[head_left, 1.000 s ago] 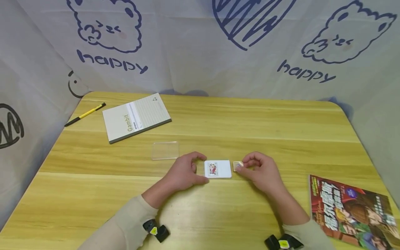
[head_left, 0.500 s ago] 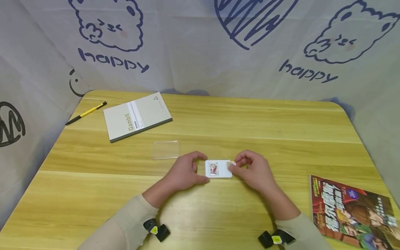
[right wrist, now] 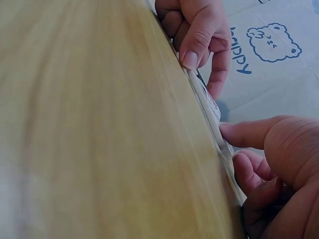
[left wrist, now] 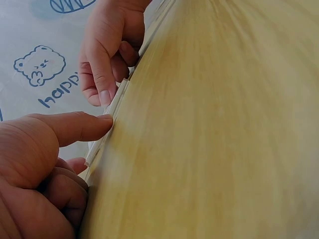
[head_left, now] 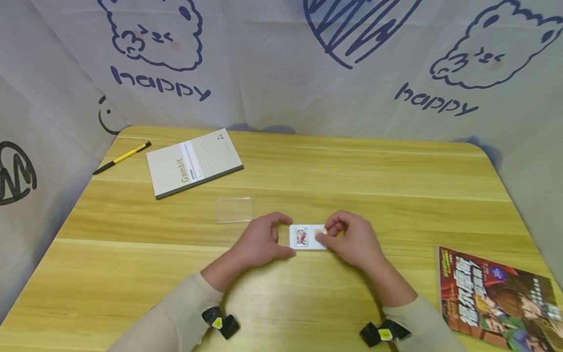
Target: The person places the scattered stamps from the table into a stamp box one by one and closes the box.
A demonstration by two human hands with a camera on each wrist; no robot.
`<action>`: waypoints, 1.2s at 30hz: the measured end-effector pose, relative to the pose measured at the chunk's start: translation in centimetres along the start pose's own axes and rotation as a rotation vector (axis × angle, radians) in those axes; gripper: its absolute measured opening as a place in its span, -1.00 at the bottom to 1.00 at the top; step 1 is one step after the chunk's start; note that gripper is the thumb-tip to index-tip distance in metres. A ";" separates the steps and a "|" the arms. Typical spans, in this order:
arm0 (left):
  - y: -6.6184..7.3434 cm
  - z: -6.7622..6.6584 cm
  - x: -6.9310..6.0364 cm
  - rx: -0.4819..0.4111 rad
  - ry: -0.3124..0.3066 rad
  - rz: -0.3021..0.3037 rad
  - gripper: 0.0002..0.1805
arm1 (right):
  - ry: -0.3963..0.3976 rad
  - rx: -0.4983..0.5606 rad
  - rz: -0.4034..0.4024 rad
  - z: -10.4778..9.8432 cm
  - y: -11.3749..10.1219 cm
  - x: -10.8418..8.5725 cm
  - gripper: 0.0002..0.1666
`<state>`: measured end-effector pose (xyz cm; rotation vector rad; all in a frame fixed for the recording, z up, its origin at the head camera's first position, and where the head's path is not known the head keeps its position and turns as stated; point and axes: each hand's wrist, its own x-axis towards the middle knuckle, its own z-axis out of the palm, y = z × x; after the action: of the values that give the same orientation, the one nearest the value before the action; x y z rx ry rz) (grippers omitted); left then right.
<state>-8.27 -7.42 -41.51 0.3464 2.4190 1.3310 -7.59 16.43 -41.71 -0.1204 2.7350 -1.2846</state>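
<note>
A small white rectangular case point(head_left: 313, 244) lies flat on the wooden table, with a colourful picture tile point(head_left: 301, 237) on its left half. My left hand point(head_left: 263, 241) holds the case's left end by its edges, between thumb and forefinger. My right hand point(head_left: 354, 237) has its thumb on a small square tile point(head_left: 319, 231) lying over the case's right half, fingers curled by the far right corner. The thumb partly hides this tile. Edge-on in the left wrist view, the case point(left wrist: 117, 99) looks like a thin slab between both hands.
A clear plastic rectangle point(head_left: 234, 210) lies just behind my left hand. Farther back left are a Gambit notebook point(head_left: 194, 163) and a yellow-black pen point(head_left: 122, 158). A red illustrated magazine point(head_left: 497, 298) sits at the right edge. Drawn-on white cloth point(head_left: 272, 73) hangs behind the table.
My right hand has moved left, carrying the small square tile from beside the case to over its right half. My left hand has stayed on the case's left end.
</note>
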 end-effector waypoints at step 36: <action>-0.3 0.0 0.0 -0.020 -0.012 0.020 -0.34 | -0.225 0.145 -0.092 -1.2 1.6 0.3 -0.28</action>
<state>-8.28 -7.54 -41.81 0.3729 2.3964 1.3567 -8.06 18.34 -42.14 -0.3577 2.4656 -1.3940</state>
